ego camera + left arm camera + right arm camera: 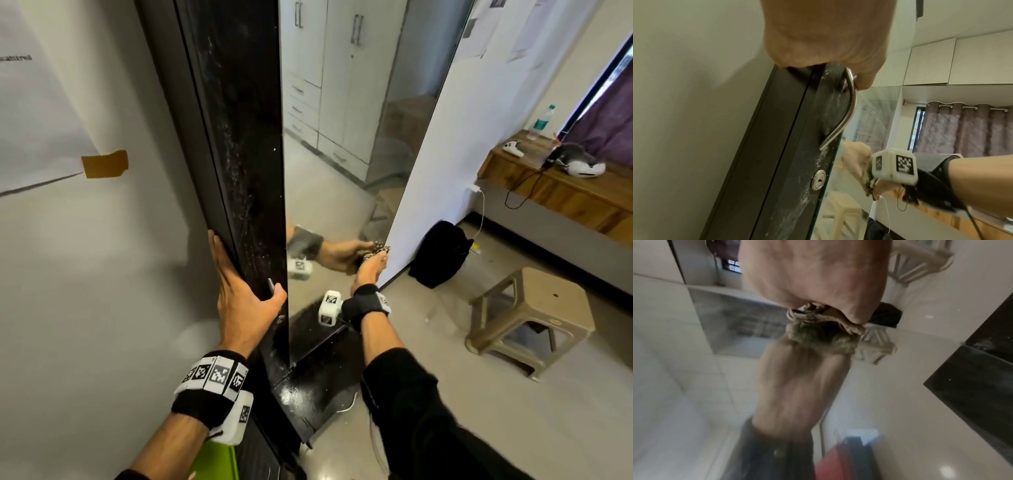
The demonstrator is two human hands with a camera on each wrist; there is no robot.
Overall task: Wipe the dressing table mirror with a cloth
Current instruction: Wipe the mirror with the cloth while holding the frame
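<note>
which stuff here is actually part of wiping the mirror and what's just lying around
In use: mirror, cloth in the right hand, left hand gripping the mirror's dark frame.

Just lying about: stool, black bag, water bottle.

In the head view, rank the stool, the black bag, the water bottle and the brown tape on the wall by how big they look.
1. Stool
2. Black bag
3. Brown tape and water bottle look much alike; the bottle stands farther off, so I won't rank them.

My left grip (239,294) clasps the dark door edge (239,171); my right grip (368,270) presses the cloth (376,251) against the mirror (342,154), near its right edge.
</note>
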